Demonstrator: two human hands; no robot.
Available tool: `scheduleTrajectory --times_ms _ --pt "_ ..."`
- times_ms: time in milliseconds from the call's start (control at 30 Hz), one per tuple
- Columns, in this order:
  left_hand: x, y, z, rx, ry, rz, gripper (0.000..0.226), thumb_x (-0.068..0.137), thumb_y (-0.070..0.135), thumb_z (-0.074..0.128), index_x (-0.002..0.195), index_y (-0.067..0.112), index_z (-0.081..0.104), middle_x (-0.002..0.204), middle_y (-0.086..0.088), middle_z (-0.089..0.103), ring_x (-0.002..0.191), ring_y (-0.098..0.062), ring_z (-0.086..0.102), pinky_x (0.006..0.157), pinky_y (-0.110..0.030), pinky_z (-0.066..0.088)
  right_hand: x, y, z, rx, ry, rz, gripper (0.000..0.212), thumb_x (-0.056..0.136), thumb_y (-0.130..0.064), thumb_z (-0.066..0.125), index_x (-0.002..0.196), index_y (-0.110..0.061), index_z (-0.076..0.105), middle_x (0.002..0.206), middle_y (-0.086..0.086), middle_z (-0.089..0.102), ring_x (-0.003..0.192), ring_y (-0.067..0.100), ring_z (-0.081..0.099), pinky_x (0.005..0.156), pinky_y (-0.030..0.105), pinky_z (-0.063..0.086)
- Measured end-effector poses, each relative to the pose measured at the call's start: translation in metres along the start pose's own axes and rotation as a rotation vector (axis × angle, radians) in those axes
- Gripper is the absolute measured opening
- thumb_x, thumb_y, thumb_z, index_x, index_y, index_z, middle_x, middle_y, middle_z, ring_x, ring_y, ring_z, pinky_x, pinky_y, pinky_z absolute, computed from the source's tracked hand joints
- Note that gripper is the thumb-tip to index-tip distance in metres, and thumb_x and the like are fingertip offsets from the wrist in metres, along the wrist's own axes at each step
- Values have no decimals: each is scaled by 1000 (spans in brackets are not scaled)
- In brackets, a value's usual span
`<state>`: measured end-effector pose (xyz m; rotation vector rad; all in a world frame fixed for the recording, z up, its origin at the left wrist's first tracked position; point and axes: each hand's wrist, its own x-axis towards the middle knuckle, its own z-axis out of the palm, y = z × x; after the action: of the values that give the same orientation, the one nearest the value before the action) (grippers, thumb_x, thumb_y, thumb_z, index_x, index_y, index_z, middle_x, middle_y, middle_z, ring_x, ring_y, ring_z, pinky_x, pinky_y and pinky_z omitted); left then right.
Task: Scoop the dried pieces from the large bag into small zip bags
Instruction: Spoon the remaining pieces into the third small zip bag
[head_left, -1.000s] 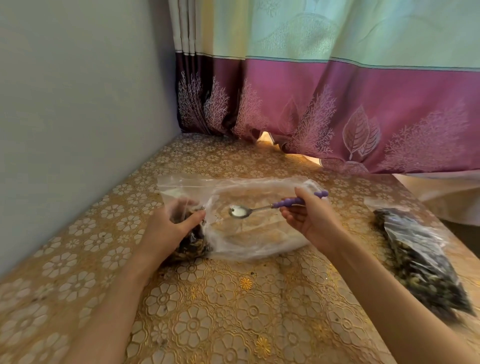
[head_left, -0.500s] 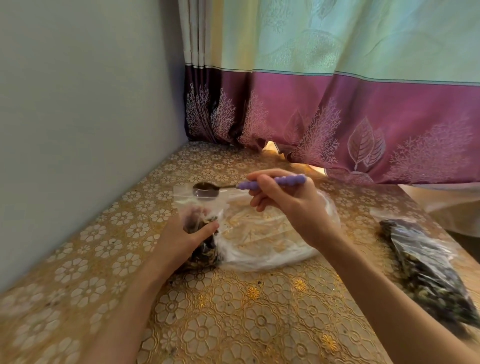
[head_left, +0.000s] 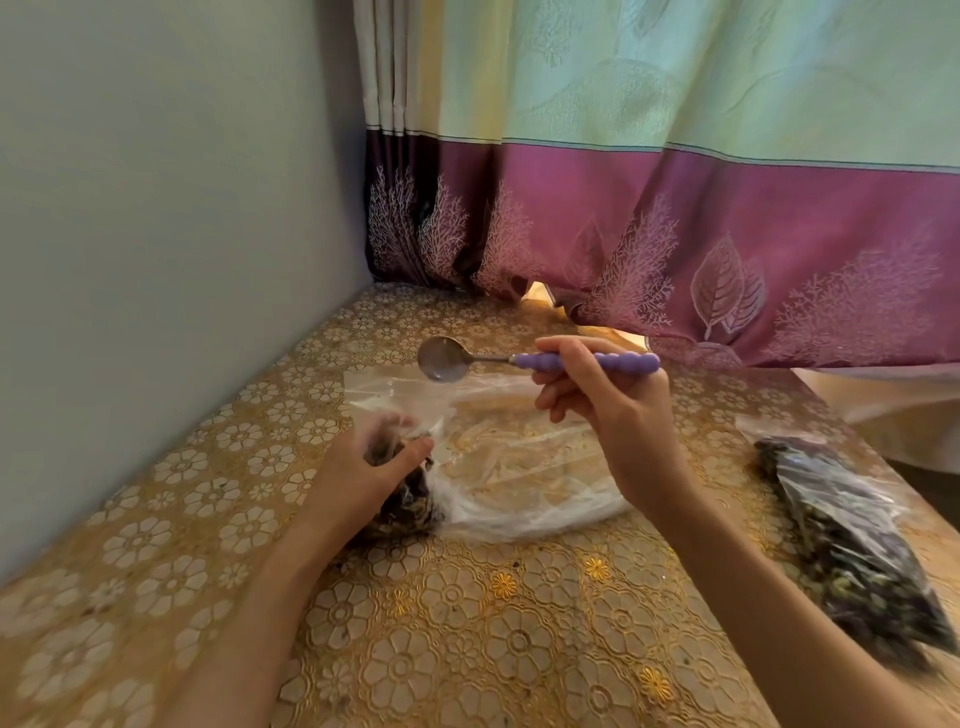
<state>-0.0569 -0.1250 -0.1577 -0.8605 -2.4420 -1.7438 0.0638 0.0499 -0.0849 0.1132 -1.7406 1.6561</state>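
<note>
Right grip pinches the spoon by its beaded handle, bowl empty above the limp, slippery small zip bag that the left grip clasps near its mouth.

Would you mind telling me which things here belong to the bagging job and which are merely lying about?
In the job:
spoon in right hand
small bag in left hand
large bag
filled bag

Just there:
curtain
tablecloth

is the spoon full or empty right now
Empty. The spoon, held by the right hand above the clear bag, shows a bare shiny bowl with no dried pieces in it.
</note>
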Motion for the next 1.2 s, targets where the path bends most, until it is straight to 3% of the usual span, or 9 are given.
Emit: scheduleTrajectory --times_ms 167,367,500,633,800,900,967,1100,1200 --pt "0 -1 0 19 -5 13 30 80 36 64 107 23 60 90 20 57 84 9 52 61 -5 40 -4 10 -16 101 176 177 29 95 -22 50 93 1 67 90 16 73 63 18 64 55 22 52" --pt "2 -6 1 9 -10 -8 40 81 34 65 116 15 59 108 -1 63 101 -16 59 83 -25 48 -26 33 -49 85 225 388 36 94 -27 49 81 -8 76 91 15 73 74 24 69 61 23 56" --pt "5 -5 0 -6 46 0 32 82 34 63 110 21 61 101 7 61 94 -10 57 70 -12 42 -38 47 -54 -44 223 431 34 93 -30 51 76 -20 78 91 9 75 87 26 70 75 28 57" --pt "11 -9 -13 -22 214 -81 13 79 36 64 90 32 58 87 3 64 74 -7 58 52 -14 43 -44 55 -52 -123 206 443 30 94 -30 51 78 -23 75 87 0 75 86 20 70 77 24 56" --pt "21 -20 -28 48 194 -261 63 72 54 62 115 7 61 126 -5 55 111 -26 53 89 -38 43 -48 56 -49 -158 196 419 30 96 -30 47 84 -22 74 82 -2 75 78 10 70 67 14 52" --pt "20 -14 -29 106 188 -283 76 72 62 56 122 6 53 120 -4 53 100 -18 52 83 -34 43 -51 58 -50 -156 197 401 30 96 -29 48 82 -24 74 82 2 75 77 11 69 73 18 55" --pt "20 -6 -30 191 318 -292 82 74 59 60 131 4 37 127 -12 49 108 -26 50 88 -40 44 -52 59 -50 -151 194 396 30 96 -29 48 81 -25 74 83 2 75 78 12 69 76 22 54" --pt "16 13 -20 611 591 63 61 85 31 62 133 3 37 127 -19 47 116 -34 43 98 -45 40 -52 60 -51 -144 186 394 30 95 -29 48 81 -26 74 81 1 75 77 10 69 75 20 54" --pt "24 21 6 563 242 174 30 93 23 50 118 8 53 111 -10 57 100 -19 52 84 -29 43 -52 60 -52 -152 191 398 30 95 -30 49 82 -24 74 77 1 75 73 8 68 69 16 54"
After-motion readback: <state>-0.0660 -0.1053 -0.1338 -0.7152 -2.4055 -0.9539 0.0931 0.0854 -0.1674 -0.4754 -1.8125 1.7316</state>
